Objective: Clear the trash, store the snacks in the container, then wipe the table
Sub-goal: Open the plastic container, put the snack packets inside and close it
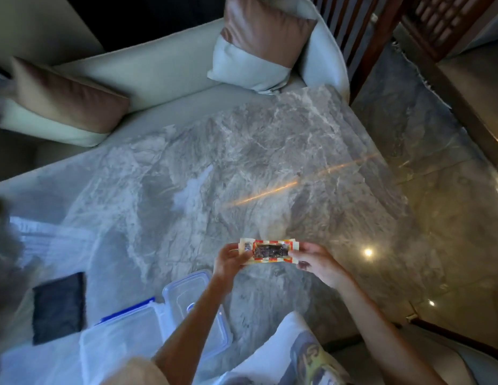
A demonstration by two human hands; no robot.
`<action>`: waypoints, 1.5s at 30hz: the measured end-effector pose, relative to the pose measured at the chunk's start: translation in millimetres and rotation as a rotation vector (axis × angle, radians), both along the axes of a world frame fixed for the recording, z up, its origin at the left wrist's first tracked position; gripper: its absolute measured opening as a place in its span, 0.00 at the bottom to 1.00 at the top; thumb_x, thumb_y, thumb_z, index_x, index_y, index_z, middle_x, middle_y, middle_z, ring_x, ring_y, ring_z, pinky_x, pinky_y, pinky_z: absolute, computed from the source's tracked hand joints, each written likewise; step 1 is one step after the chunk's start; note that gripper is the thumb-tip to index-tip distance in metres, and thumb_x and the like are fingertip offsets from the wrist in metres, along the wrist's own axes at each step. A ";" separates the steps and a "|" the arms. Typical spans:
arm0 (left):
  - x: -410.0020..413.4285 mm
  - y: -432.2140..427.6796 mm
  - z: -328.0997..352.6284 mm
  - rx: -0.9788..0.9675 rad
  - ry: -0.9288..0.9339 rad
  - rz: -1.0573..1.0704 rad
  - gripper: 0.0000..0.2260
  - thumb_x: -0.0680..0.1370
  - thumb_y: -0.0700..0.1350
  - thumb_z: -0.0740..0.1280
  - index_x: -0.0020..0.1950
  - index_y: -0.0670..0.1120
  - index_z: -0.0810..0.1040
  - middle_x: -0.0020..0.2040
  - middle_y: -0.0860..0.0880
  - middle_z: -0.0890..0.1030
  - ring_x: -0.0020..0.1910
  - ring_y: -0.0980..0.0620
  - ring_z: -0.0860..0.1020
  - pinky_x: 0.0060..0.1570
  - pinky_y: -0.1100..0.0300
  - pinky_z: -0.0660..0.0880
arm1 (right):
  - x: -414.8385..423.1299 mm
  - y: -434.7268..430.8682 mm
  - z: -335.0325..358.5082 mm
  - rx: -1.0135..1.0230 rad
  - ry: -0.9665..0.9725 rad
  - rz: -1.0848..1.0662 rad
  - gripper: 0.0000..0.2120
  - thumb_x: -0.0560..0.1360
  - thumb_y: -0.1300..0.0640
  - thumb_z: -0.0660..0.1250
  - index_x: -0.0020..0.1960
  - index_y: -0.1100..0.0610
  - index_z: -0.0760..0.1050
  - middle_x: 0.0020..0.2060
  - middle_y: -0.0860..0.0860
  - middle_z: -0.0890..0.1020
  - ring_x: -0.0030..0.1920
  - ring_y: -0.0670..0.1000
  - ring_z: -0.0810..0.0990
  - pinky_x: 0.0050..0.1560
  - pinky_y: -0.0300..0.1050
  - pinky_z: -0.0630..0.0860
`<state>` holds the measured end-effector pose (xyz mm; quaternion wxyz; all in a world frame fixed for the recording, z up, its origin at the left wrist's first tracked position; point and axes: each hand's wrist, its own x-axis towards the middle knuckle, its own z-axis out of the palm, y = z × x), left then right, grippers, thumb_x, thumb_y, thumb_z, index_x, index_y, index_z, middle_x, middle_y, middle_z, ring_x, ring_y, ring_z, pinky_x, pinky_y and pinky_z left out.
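Observation:
A snack bar in a red, yellow and white wrapper is held flat above the grey marble table. My left hand pinches its left end and my right hand pinches its right end. A dark bar shows through the wrapper's middle. Below my left forearm a clear plastic container with a blue clip stands near the table's front edge. Its clear lid lies flat beside it on the right. A dark folded cloth lies to the container's left.
A pale sofa with two brown-and-white cushions runs along the table's far side. A white ribbed item lies at the left, blurred. Glossy marble floor lies to the right, with dark wooden furniture at the top right.

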<state>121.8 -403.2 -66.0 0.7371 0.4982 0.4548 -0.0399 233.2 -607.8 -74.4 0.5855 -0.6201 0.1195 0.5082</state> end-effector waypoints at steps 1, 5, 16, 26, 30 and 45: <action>-13.5 8.1 7.1 -0.055 -0.034 0.043 0.08 0.74 0.29 0.68 0.49 0.41 0.78 0.39 0.45 0.85 0.36 0.50 0.83 0.37 0.61 0.81 | -6.9 10.5 5.6 0.047 0.039 -0.021 0.08 0.75 0.63 0.69 0.53 0.59 0.81 0.43 0.52 0.82 0.39 0.44 0.78 0.41 0.35 0.73; -74.4 45.5 35.6 -0.095 -0.035 0.193 0.06 0.76 0.34 0.68 0.50 0.42 0.81 0.39 0.51 0.86 0.37 0.58 0.83 0.37 0.68 0.78 | -46.8 67.0 26.8 0.139 0.110 -0.083 0.06 0.74 0.59 0.70 0.50 0.60 0.83 0.39 0.53 0.82 0.35 0.47 0.75 0.38 0.34 0.75; -248.0 152.4 80.6 0.177 0.073 0.305 0.06 0.66 0.37 0.70 0.42 0.44 0.80 0.29 0.51 0.83 0.29 0.58 0.81 0.34 0.64 0.81 | -206.8 213.2 55.7 -0.042 -0.299 0.173 0.07 0.75 0.62 0.70 0.38 0.60 0.80 0.29 0.53 0.73 0.23 0.42 0.69 0.23 0.31 0.68; -327.4 196.9 36.4 0.448 0.278 0.018 0.09 0.73 0.37 0.62 0.38 0.34 0.80 0.33 0.39 0.79 0.36 0.47 0.79 0.41 0.41 0.80 | -301.8 256.4 38.7 -0.304 -0.522 0.411 0.10 0.78 0.65 0.62 0.52 0.62 0.81 0.39 0.53 0.82 0.35 0.47 0.77 0.42 0.45 0.72; -332.7 195.8 26.5 0.377 0.351 -0.075 0.10 0.73 0.33 0.60 0.36 0.39 0.79 0.31 0.44 0.77 0.32 0.48 0.74 0.35 0.52 0.75 | -321.3 264.6 32.8 -0.340 -0.482 0.463 0.13 0.76 0.71 0.60 0.57 0.66 0.80 0.49 0.58 0.83 0.49 0.52 0.78 0.45 0.38 0.71; -329.8 188.4 10.1 0.209 0.313 -0.088 0.15 0.73 0.35 0.62 0.58 0.36 0.77 0.49 0.40 0.82 0.44 0.45 0.79 0.42 0.53 0.75 | -359.4 295.5 17.9 -0.506 -0.446 0.444 0.20 0.73 0.69 0.64 0.64 0.61 0.71 0.58 0.59 0.80 0.61 0.58 0.77 0.64 0.47 0.72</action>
